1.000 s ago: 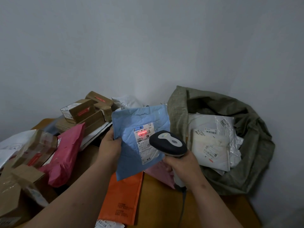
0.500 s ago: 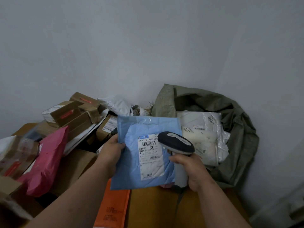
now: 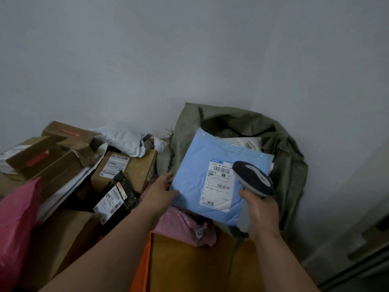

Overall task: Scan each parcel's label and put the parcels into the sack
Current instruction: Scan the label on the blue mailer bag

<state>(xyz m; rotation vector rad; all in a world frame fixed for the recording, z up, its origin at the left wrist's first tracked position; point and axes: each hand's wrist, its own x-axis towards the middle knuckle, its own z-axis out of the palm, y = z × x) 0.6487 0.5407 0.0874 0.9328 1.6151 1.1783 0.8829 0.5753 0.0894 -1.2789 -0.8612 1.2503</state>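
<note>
A flat light-blue parcel (image 3: 195, 175) with a white barcode label lies tilted over the mouth of the grey-green sack (image 3: 292, 169). My left hand (image 3: 160, 190) holds its lower left edge, thumb on top. My right hand (image 3: 261, 211) grips the handle of the dark barcode scanner (image 3: 253, 179), whose head sits over the label's right side. White parcels lie inside the sack, mostly hidden behind the blue one.
Brown cardboard boxes (image 3: 124, 169) are piled at the left with a white mailer (image 3: 124, 140) on top. A black parcel (image 3: 115, 197), a red-pink mailer (image 3: 16, 224), a pale pink bag (image 3: 185, 224) and an orange mailer (image 3: 143, 268) lie on the wooden table (image 3: 200, 266).
The blue parcel has moved right and away from me, from upright in front of me to lying over the sack's mouth. The red scan line on its label is gone.
</note>
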